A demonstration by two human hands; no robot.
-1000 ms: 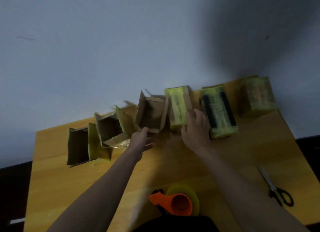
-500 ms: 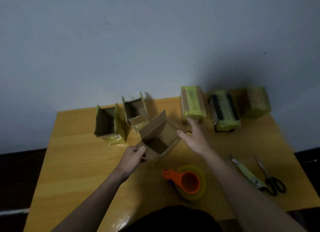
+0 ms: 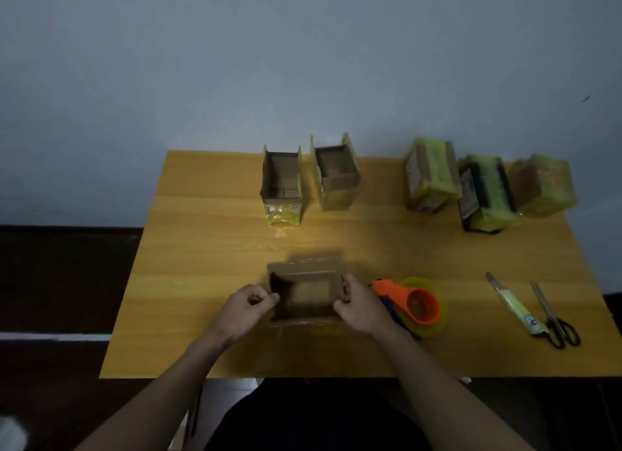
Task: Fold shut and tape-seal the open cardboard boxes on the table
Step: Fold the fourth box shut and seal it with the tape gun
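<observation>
An open brown cardboard box [image 3: 306, 297] stands on the wooden table [image 3: 208, 248] near its front edge, mouth up. My left hand [image 3: 247, 307] pinches its left wall and my right hand [image 3: 358, 304] grips its right wall. Just right of my right hand lies an orange tape dispenser [image 3: 415, 304] with a yellowish tape roll. Two more open boxes [image 3: 282, 181] [image 3: 336, 173] stand at the back of the table. Three boxes wrapped in yellow tape [image 3: 430, 178] [image 3: 486, 194] [image 3: 542, 186] sit at the back right.
A utility knife [image 3: 511, 304] and black-handled scissors [image 3: 555, 316] lie at the table's right front. A grey wall rises right behind the table. Dark floor lies to the left.
Both hands have drawn the open box from the back row toward the table's front edge and turned it square with its mouth up. The view has pulled back.
</observation>
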